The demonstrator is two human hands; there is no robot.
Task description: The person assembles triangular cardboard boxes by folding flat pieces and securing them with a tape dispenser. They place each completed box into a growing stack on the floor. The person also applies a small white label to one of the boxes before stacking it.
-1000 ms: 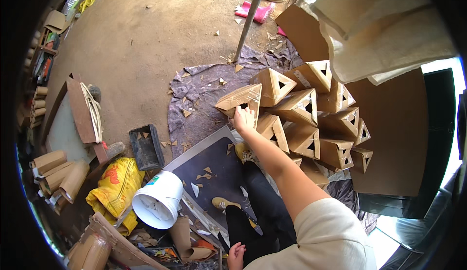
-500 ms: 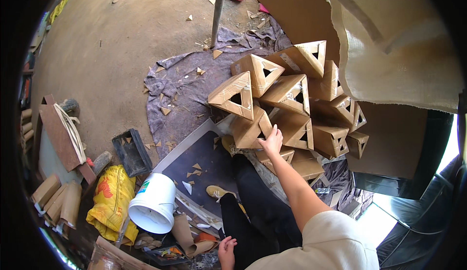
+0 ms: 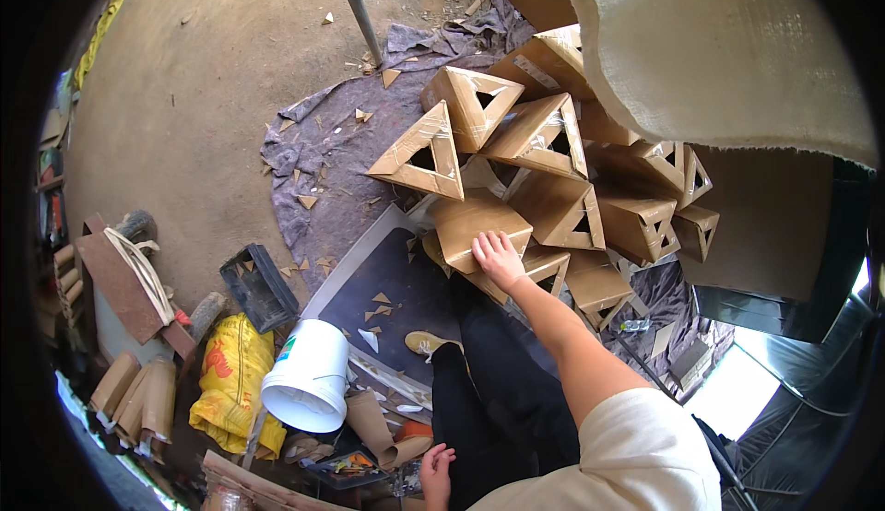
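Since the earlier frame my right hand (image 3: 499,258) has come down off the upper boxes and now lies flat, fingers spread, palm down, on the near-left cardboard box (image 3: 479,225) at the front of the pile. That box sits tilted, just right of the dark board (image 3: 392,285) and touching the triangular box (image 3: 419,153) above it. Cam has also swung, so the stack reads bigger and more centred.

Left hand (image 3: 435,469) hangs low by my leg at the near edge, fingers loosely curled, holding nothing I can make out.

Pile of triangular cardboard boxes w/ cut-out triangle holes (image 3: 553,142) fills centre-right, taped w/ clear tape, leaning on each other. Under them a grey cloth (image 3: 313,161) spreads left over the dirt floor (image 3: 203,69), littered w/ small cardboard offcuts. Metal pole (image 3: 355,4) runs up from the cloth's far side. Burlap sheet (image 3: 719,50) hangs over top right.

Near left: white bucket (image 3: 309,377) on its side, touching a yellow sack (image 3: 230,382); black crate (image 3: 258,285) just beyond; cardboard tubes (image 3: 138,396) further left. My shoe (image 3: 429,343) rests on the board's near edge.
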